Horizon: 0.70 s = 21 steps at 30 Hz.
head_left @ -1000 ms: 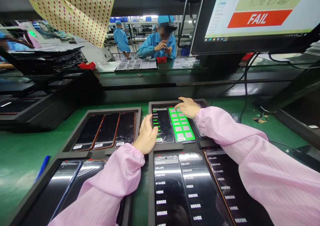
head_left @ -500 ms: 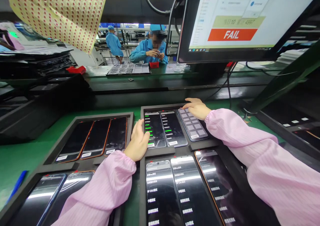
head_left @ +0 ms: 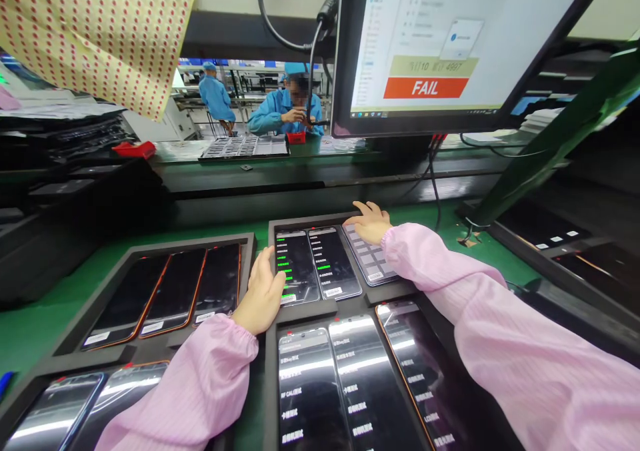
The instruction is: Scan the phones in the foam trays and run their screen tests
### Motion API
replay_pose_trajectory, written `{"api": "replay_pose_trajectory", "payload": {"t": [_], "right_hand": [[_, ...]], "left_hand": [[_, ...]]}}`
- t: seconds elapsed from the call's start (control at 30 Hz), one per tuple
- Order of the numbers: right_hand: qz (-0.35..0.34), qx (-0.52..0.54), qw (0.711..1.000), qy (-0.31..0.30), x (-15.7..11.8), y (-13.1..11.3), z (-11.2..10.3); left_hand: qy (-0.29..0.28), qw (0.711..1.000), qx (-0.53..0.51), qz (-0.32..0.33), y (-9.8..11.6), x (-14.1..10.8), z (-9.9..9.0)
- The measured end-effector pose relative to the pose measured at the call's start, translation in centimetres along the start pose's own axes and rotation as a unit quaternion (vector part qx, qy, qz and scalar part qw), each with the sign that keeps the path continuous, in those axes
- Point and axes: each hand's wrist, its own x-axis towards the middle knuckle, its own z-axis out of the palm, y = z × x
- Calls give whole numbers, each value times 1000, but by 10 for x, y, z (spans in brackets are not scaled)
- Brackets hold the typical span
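Observation:
My right hand (head_left: 369, 223) has its fingers apart over the top of a phone with a grid of grey squares (head_left: 371, 259), at the back right of a black foam tray (head_left: 309, 312). The fingertips cover part of that screen. My left hand (head_left: 261, 292) rests at the tray's left edge, fingers spread, with the thumb over the edge of a phone showing green and white text lines (head_left: 299, 264). Between the hands lies another phone with a text list (head_left: 334, 261). Neither hand holds anything.
Three dark phones with orange edges lie in a left foam tray (head_left: 130, 252). More lit phones fill the front row. A monitor (head_left: 425, 51) showing FAIL hangs above. A person in blue (head_left: 274, 110) sits across the bench. A green post (head_left: 530, 164) slants at right.
The camera view has shifted, so most things appear further left. My right hand has moved a little down over the grid phone, its fingers more spread. My left hand stays at the tray edge.

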Motion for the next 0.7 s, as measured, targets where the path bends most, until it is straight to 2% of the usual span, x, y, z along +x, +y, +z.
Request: {"api": "replay_pose_trajectory", "payload": {"t": [0.4, 0.7], "right_hand": [[55, -26, 998, 24, -5, 30, -13], [45, -24, 998, 42, -14, 40, -12]], "left_hand": [[8, 1000, 14, 6, -3, 2, 1], [10, 1000, -9, 13, -4, 2, 1]]}}
